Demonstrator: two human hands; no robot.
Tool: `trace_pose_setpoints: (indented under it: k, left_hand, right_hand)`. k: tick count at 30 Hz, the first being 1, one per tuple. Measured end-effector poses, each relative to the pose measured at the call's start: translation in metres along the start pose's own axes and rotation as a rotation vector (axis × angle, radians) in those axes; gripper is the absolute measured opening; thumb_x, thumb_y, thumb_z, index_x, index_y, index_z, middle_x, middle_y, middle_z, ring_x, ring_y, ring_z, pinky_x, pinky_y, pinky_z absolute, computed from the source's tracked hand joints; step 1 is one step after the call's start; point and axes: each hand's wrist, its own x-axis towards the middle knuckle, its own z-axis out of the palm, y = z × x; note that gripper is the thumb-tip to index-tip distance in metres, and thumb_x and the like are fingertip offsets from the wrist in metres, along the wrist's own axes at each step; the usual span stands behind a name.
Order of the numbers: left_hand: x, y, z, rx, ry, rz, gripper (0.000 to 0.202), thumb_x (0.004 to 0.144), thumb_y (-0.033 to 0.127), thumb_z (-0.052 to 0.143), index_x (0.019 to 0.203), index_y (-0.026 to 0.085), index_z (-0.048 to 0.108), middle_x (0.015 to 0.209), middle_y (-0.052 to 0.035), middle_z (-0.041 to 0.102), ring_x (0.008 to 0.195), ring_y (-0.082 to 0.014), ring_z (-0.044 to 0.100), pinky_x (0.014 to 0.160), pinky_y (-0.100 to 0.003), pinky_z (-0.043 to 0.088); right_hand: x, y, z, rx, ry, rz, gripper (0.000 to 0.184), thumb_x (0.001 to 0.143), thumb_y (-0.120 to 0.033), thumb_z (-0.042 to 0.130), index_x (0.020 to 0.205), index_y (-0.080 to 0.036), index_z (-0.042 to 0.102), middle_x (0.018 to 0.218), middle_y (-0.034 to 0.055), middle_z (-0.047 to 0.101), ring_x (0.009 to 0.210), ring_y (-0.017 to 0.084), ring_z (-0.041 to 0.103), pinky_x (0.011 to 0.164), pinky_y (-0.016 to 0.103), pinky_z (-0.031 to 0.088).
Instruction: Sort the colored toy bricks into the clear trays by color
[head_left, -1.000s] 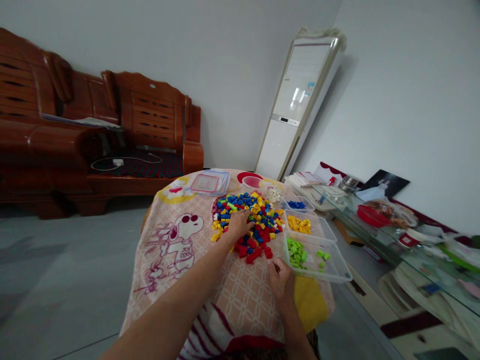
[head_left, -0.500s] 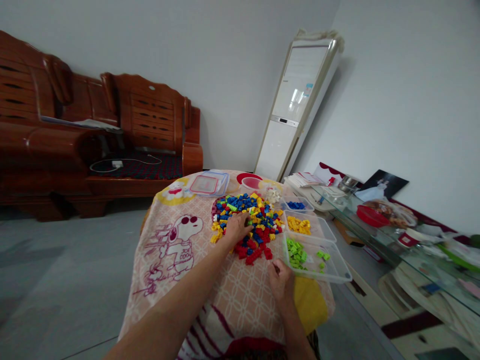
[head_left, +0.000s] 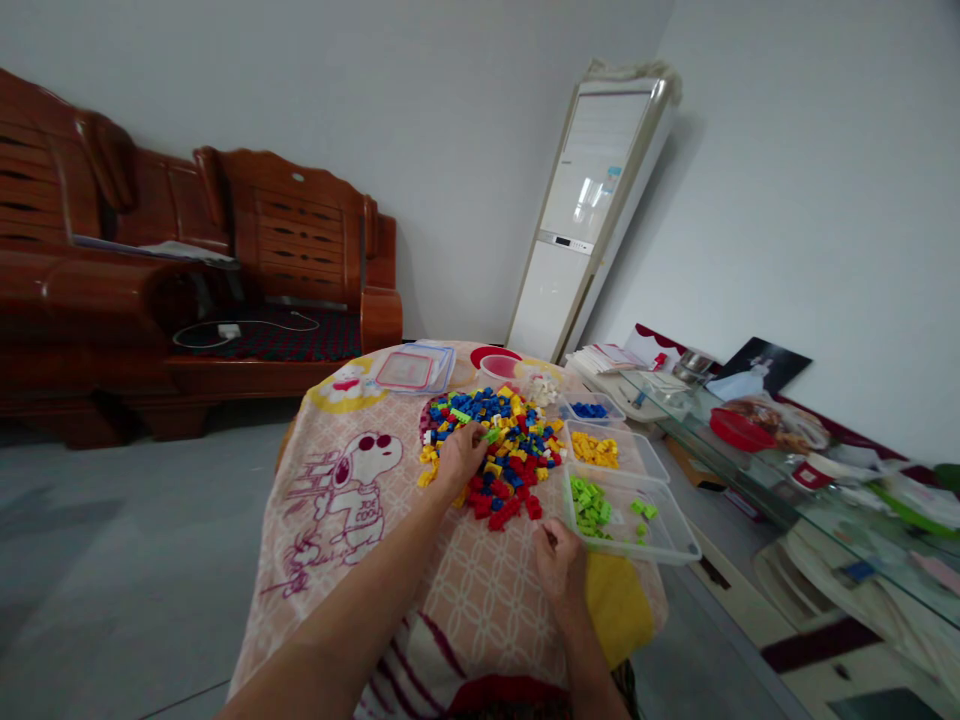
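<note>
My left hand [head_left: 463, 455] reaches over the left part of a mixed pile of toy building bricks [head_left: 517, 465] in blue, yellow, red, green and white. Its thumb and fingers pinch a light green brick [head_left: 490, 436]. Beside the near right edge of the pile, my right hand [head_left: 560, 562] rests low with curled fingers; whatever they hold, if anything, is hidden. Right of the pile stand clear plastic boxes: one with green bricks [head_left: 591, 508], one with yellow bricks [head_left: 594, 450], and a smaller one with blue bricks [head_left: 589, 410].
A patterned cloth [head_left: 480, 580] covers the round table. At its far side lie flat lids [head_left: 405, 370], a pink-rimmed tub [head_left: 499, 367] and a heap of white bricks [head_left: 541, 388]. A cluttered glass-topped cabinet [head_left: 795, 500] runs along the right; a wooden sofa [head_left: 300, 240] stands behind left.
My left hand has drawn back slightly to the left, and the green brick at its fingertips now shows more plainly. My right hand stays in nearly the same place.
</note>
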Motion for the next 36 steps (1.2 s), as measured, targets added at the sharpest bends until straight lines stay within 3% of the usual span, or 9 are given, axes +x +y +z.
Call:
trace_pose_setpoints:
  k: [3, 8, 14, 18, 22, 28, 32, 36]
  left_hand:
    - [-0.001, 0.008, -0.002, -0.137, 0.001, 0.022, 0.015, 0.080, 0.020, 0.058, 0.093, 0.018, 0.066, 0.087, -0.0023, 0.071, 0.075, -0.0140, 0.064, 0.071, -0.022, 0.045]
    - [-0.015, 0.042, 0.002, -0.238, -0.182, 0.178, 0.017, 0.079, 0.017, 0.059, 0.093, 0.019, 0.069, 0.083, -0.0004, 0.071, 0.072, -0.0125, 0.062, 0.071, -0.022, 0.046]
    - [-0.042, 0.087, 0.029, -0.359, -0.443, 0.403, 0.027, 0.077, 0.011, 0.057, 0.099, 0.019, 0.071, 0.094, -0.0039, 0.071, 0.081, -0.0144, 0.063, 0.077, -0.023, 0.048]
    - [-0.053, 0.101, 0.043, -0.441, -0.525, 0.508, 0.040, 0.077, 0.008, 0.054, 0.113, 0.019, 0.067, 0.107, -0.0062, 0.069, 0.087, -0.0143, 0.064, 0.081, -0.024, 0.049]
    - [-0.045, 0.092, 0.036, -0.356, -0.440, 0.495, 0.041, 0.078, 0.008, 0.052, 0.116, 0.018, 0.064, 0.113, -0.0076, 0.067, 0.098, -0.0162, 0.063, 0.090, -0.027, 0.047]
    - [-0.008, 0.046, 0.002, 0.101, -0.152, 0.148, 0.019, 0.085, 0.019, 0.052, 0.093, 0.019, 0.069, 0.098, -0.0072, 0.070, 0.095, -0.0187, 0.063, 0.086, -0.028, 0.047]
    - [0.004, 0.028, -0.010, 0.362, -0.231, -0.012, 0.016, 0.083, 0.025, 0.055, 0.086, 0.019, 0.069, 0.094, -0.0092, 0.069, 0.094, -0.0230, 0.064, 0.079, -0.030, 0.049]
    - [0.004, 0.024, -0.008, 0.422, -0.270, -0.051, 0.018, 0.082, 0.022, 0.053, 0.092, 0.018, 0.068, 0.100, -0.0116, 0.067, 0.098, -0.0244, 0.064, 0.079, -0.031, 0.049]
  right_hand:
    - [0.000, -0.001, 0.000, 0.012, 0.000, -0.006, 0.034, 0.085, -0.039, 0.047, 0.057, -0.019, 0.049, 0.052, -0.0040, 0.047, 0.051, 0.011, 0.043, 0.053, 0.023, 0.030]
    - [0.000, -0.002, -0.001, 0.007, 0.022, -0.008, 0.035, 0.084, -0.039, 0.047, 0.056, -0.020, 0.049, 0.051, -0.0043, 0.046, 0.050, 0.011, 0.042, 0.052, 0.023, 0.029]
    - [0.001, -0.003, -0.001, 0.037, 0.006, -0.004, 0.032, 0.085, -0.036, 0.046, 0.060, -0.019, 0.057, 0.053, -0.0016, 0.053, 0.050, 0.013, 0.046, 0.052, 0.024, 0.032]
    - [0.002, -0.001, -0.001, 0.090, -0.012, 0.015, 0.029, 0.083, -0.035, 0.045, 0.075, -0.017, 0.066, 0.061, 0.0027, 0.062, 0.055, 0.016, 0.053, 0.054, 0.025, 0.036]
    - [0.002, -0.002, -0.001, 0.068, -0.008, -0.006, 0.032, 0.084, -0.038, 0.045, 0.064, -0.018, 0.059, 0.055, 0.0004, 0.057, 0.052, 0.014, 0.049, 0.053, 0.024, 0.034]
    - [0.000, -0.002, -0.001, 0.006, 0.008, -0.004, 0.035, 0.085, -0.039, 0.047, 0.057, -0.019, 0.051, 0.052, -0.0036, 0.048, 0.051, 0.011, 0.044, 0.052, 0.023, 0.031]
    - [0.000, -0.002, -0.001, 0.005, 0.030, -0.021, 0.035, 0.085, -0.039, 0.047, 0.056, -0.019, 0.050, 0.051, -0.0040, 0.046, 0.050, 0.011, 0.041, 0.051, 0.023, 0.030]
    - [0.001, -0.003, -0.002, 0.008, 0.025, -0.018, 0.036, 0.085, -0.039, 0.046, 0.055, -0.019, 0.049, 0.050, -0.0048, 0.044, 0.049, 0.011, 0.041, 0.051, 0.023, 0.030]
